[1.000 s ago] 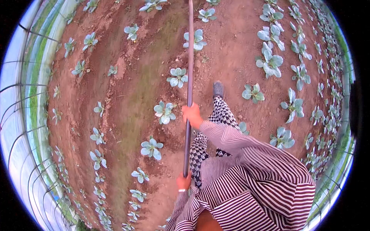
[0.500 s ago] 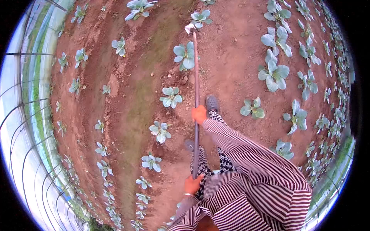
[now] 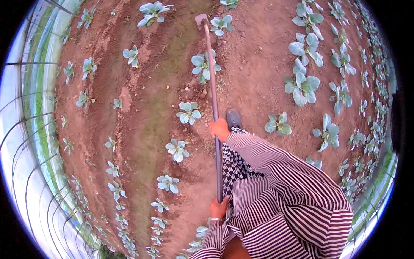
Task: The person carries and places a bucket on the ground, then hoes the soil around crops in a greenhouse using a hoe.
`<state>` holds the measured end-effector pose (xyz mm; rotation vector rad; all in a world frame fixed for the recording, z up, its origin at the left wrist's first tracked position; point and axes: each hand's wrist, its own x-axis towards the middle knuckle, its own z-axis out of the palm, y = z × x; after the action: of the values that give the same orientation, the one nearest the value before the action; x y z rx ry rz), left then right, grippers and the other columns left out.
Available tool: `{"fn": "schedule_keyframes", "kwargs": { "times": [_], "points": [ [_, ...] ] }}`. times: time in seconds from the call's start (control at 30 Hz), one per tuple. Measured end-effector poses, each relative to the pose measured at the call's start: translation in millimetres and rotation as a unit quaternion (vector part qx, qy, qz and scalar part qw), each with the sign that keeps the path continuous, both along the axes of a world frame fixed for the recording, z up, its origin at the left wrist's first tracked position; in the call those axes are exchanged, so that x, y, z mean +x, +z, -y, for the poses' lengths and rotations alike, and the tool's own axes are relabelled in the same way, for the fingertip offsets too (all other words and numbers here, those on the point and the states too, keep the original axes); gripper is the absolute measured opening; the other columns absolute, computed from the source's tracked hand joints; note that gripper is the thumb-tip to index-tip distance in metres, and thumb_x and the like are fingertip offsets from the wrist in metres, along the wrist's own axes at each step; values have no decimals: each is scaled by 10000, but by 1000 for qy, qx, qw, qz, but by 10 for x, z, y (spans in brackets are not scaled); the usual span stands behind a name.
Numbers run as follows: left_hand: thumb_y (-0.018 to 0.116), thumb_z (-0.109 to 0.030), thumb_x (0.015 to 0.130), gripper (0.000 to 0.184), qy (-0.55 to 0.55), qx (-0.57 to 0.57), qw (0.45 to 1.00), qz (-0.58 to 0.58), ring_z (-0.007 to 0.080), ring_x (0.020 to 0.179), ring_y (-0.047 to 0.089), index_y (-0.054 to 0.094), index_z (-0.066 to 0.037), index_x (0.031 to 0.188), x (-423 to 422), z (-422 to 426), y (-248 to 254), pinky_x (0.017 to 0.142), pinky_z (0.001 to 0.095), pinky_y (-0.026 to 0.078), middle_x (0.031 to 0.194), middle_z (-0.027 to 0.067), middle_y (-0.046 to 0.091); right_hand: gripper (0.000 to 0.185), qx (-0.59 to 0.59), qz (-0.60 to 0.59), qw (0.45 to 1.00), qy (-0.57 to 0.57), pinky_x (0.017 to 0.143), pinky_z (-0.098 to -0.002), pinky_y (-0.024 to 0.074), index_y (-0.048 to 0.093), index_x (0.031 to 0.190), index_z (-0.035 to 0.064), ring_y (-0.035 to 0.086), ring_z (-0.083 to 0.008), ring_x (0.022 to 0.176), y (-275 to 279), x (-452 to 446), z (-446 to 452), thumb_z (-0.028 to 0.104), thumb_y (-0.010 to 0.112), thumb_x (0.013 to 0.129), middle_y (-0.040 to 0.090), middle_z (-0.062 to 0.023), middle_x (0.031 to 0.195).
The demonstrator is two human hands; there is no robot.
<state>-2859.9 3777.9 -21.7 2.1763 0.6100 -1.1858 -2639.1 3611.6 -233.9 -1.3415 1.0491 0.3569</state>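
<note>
A long-handled hoe [image 3: 213, 86] stretches forward over the soil, its pale blade [image 3: 201, 19] at the far end. My left hand [image 3: 218, 208] is closed around the butt of the handle, close to my body. Farther up the shaft, my right hand [image 3: 220, 129] grips it too. The blade is just left of a leafy blue-green plant [image 3: 222, 25]. Partway along, the shaft passes over another plant [image 3: 202, 67], covering some of its leaves. Whether the blade touches the ground I cannot tell.
Rows of similar plants run on both sides, with larger ones [image 3: 302, 86] to the right and small ones [image 3: 113, 169] to the left. A shoe [image 3: 233, 117] of mine stands on the reddish soil. Curved greenhouse framing [image 3: 26, 116] edges the left.
The hoe's head has swung left and slightly outward, from beside the far plant to its left side. Both hands keep their hold. My rear foot is no longer visible.
</note>
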Motion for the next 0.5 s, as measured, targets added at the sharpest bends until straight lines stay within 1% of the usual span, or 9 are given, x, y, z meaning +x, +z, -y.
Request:
{"fn": "schedule_keyframes", "kwargs": {
  "times": [0.1,0.23,0.27,0.3,0.33,0.37,0.4,0.47,0.5],
  "points": [
    [619,-441,738,453,5,-16,999,-51,364,733,606,616,-4,857,250,275,-252,642,410,455,753,224,611,197,-174,27,952,251,451,-372,469,582,647,-31,574,-288,470,-101,145,337,133,518,736,563,-173,548],
    [620,-448,742,456,-56,-16,997,-47,374,771,598,616,-7,859,-240,-209,-59,653,403,454,786,232,610,186,-217,191,824,488,446,-367,476,598,656,3,582,-269,474,-336,-600,115,104,477,756,562,-116,523],
    [628,-455,735,452,-69,9,995,-76,365,736,604,621,-26,877,-402,-423,26,636,413,460,763,213,615,144,-19,59,965,256,376,-366,431,552,654,23,554,-236,443,-279,-770,-169,95,511,772,547,-102,548],
    [636,-461,728,449,-83,32,990,-106,356,700,610,626,-44,894,-602,-627,112,618,423,467,741,194,621,148,106,-25,989,-101,306,-364,386,507,652,42,525,-203,411,-201,-931,-450,86,545,788,532,-89,573],
    [654,-465,711,441,-41,28,998,-49,347,661,610,621,-54,866,-883,-807,198,591,418,466,699,186,613,158,214,12,970,-117,261,-324,356,492,650,25,505,-187,386,-106,-1130,-545,59,564,786,516,-77,567],
    [664,-446,707,418,-137,125,982,-50,336,647,608,605,-49,824,-1300,-1066,-12,590,407,466,679,186,604,155,148,-50,987,-27,279,-329,379,488,664,10,486,-181,365,-134,-1206,-652,75,594,755,505,-75,546],
    [661,-444,709,415,-98,117,987,-42,339,649,607,600,-47,815,-1028,-896,142,591,410,466,680,187,603,147,364,43,910,-194,294,-320,387,487,673,7,486,-181,367,-12,-1202,-645,81,595,741,492,-69,521],
    [655,-439,713,409,-23,105,994,-35,345,653,606,591,-44,797,-578,-625,506,592,417,465,682,188,603,162,183,-32,973,-136,303,-314,384,476,658,15,478,-172,366,419,-781,-560,97,587,742,485,-68,504],
    [644,-420,724,393,-46,131,990,-35,357,650,598,590,-37,796,-410,-564,364,585,424,461,675,191,600,156,182,0,977,-111,302,-314,376,465,672,17,468,-170,360,472,-578,-454,92,581,745,477,-65,500]
  ]
}}
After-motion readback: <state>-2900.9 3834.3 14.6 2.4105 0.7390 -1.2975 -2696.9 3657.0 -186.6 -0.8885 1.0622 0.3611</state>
